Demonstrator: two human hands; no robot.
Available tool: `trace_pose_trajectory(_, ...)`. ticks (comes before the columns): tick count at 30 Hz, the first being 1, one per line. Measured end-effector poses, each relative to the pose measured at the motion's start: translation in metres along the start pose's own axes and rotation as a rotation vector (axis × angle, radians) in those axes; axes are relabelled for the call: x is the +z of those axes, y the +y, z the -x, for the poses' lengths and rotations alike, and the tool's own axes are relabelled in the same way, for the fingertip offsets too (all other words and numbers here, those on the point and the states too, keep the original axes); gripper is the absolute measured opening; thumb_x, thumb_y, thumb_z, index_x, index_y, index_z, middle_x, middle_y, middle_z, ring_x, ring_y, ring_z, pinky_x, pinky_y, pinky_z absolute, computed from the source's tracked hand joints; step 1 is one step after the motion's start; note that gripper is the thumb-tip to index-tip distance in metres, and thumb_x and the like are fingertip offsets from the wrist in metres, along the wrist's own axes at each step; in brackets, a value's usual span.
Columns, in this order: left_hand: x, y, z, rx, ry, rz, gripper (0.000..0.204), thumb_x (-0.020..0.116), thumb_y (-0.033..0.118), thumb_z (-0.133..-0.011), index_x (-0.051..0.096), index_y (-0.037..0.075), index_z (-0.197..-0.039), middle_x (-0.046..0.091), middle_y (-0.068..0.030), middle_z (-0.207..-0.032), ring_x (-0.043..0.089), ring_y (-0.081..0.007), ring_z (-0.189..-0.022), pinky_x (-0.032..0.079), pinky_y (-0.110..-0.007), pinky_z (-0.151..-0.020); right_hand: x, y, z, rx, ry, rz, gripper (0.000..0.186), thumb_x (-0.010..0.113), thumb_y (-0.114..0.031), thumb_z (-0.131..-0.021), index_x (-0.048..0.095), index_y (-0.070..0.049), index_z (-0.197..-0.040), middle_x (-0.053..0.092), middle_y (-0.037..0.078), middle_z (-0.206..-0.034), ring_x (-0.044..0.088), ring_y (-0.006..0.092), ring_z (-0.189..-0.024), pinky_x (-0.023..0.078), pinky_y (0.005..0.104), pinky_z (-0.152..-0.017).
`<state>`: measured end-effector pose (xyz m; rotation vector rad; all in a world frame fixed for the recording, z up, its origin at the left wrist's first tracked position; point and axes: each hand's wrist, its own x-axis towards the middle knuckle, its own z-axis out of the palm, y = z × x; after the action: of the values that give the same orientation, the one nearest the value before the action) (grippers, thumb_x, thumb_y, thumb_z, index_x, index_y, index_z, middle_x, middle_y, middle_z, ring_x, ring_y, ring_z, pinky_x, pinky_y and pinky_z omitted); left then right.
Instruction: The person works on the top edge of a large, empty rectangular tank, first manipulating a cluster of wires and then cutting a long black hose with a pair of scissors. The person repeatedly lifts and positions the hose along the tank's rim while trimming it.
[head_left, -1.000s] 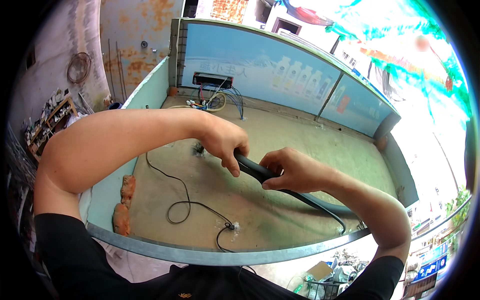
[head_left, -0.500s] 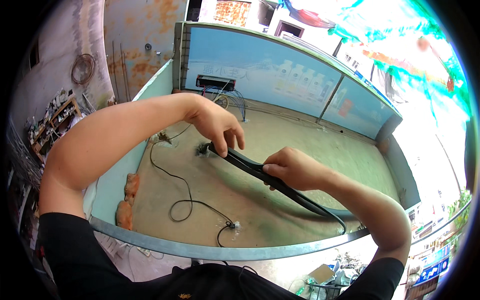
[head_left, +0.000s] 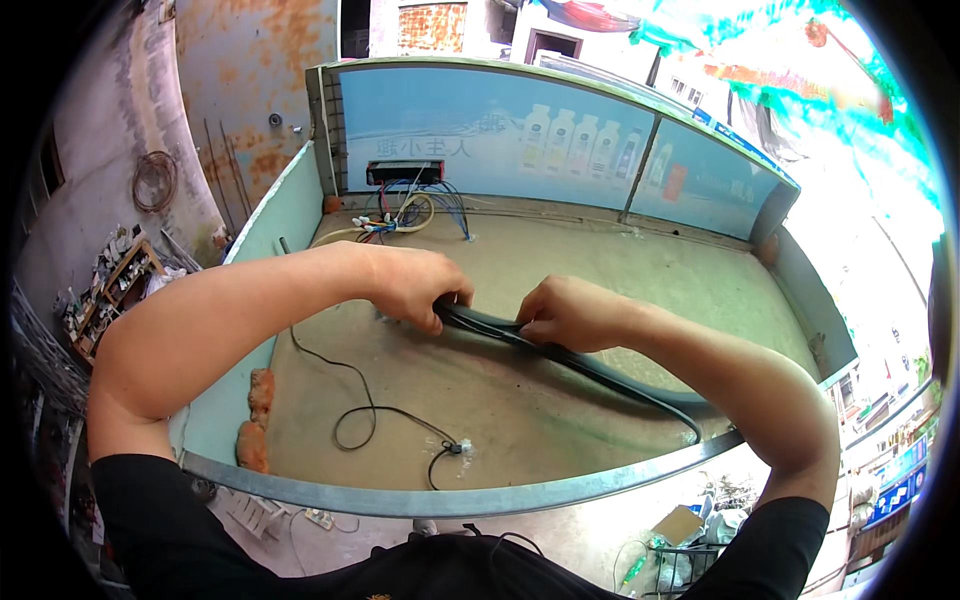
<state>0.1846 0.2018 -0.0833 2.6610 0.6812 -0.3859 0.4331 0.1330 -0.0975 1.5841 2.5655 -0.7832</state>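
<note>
A long black split hose or rubber sleeve point(head_left: 610, 374) runs from the middle of a large shallow box toward its front right. A thinner black cable point(head_left: 655, 405) lies along it, and its far end bends down to the box floor at the right. Around the upper left end of the sleeve, the fingers of my left hand point(head_left: 418, 285) are closed. My right hand point(head_left: 570, 315) pinches the sleeve a short way further along, thumb on top. Whether the cable sits inside the slit between my hands is hard to see.
The box has a grey front rim point(head_left: 400, 498) and a blue printed back panel point(head_left: 480, 130). A black device with wires point(head_left: 405, 172) stands against that panel. One loose black cable point(head_left: 350, 445) curls across the floor at left, near orange-brown lumps point(head_left: 255, 445).
My left hand has come down and closed around the sleeve's end. My right hand has shifted slightly, its fingers now over the top. The whole view has moved a little.
</note>
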Motion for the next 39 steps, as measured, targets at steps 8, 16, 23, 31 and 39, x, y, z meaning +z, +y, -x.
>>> trace_pose_trajectory(8, 0.005, -0.004, 0.004, 0.095, 0.265, -0.051, 0.076, 0.082, 0.034, -0.083, 0.044, 0.009, -0.145, 0.065, -0.0143, -0.121, 0.061, -0.0326, -0.115, 0.048, -0.042, -0.098, -0.032, -0.006, 0.024, 0.094, 0.278, 0.361, 0.017, 0.062, -0.008, -0.081, 0.075, -0.003, -0.091, 0.071, 0.019, -0.092, 0.068, 0.0371, -0.092, 0.054, 0.0473, -0.081)
trace_pose_trajectory(16, -0.049, -0.015, 0.012, 0.044, 0.654, 0.410, 0.029, 0.071, 0.023, -0.096, 0.062, -0.001, -0.109, 0.064, -0.0021, -0.085, 0.062, -0.0105, -0.079, 0.050, -0.027, -0.075, -0.075, -0.021, 0.039, -0.025, 0.792, 0.707, 0.014, 0.051, 0.003, -0.088, 0.065, 0.002, -0.088, 0.069, 0.018, -0.091, 0.069, 0.0334, -0.086, 0.057, 0.0438, -0.077)
trace_pose_trajectory(23, -0.087, 0.021, 0.049, 0.092, 0.694, 0.166, 0.024, 0.065, 0.023, -0.098, 0.064, 0.000, -0.107, 0.063, -0.0016, -0.080, 0.059, -0.0093, -0.074, 0.048, -0.028, -0.069, -0.133, -0.058, 0.097, -0.241, 1.326, 1.019, 0.018, 0.065, 0.001, -0.083, 0.060, -0.004, -0.099, 0.064, 0.012, -0.090, 0.068, 0.0275, -0.085, 0.058, 0.0386, -0.069)
trace_pose_trajectory(31, -0.122, 0.118, 0.058, 0.439, 1.196, -0.258, 0.061, 0.069, 0.048, -0.095, 0.055, 0.004, -0.135, 0.060, -0.0093, -0.121, 0.059, -0.0204, -0.114, 0.048, -0.037, -0.100, -0.133, -0.147, 0.189, -0.680, 1.582, 0.099, 0.013, 0.059, 0.002, -0.089, 0.060, 0.003, -0.102, 0.070, 0.011, -0.083, 0.069, 0.0171, -0.073, 0.054, 0.0295, -0.062)
trace_pose_trajectory(39, -0.139, 0.224, 0.042, 0.643, 0.738, -0.186, 0.057, 0.068, 0.031, -0.097, 0.044, 0.006, -0.143, 0.062, -0.0186, -0.122, 0.063, -0.0305, -0.111, 0.050, -0.041, -0.096, -0.090, -0.093, 0.220, -0.683, 1.320, -0.656, 0.024, 0.065, -0.016, -0.095, 0.061, 0.000, -0.112, 0.070, 0.009, -0.098, 0.065, 0.0147, -0.077, 0.050, 0.0253, -0.065)
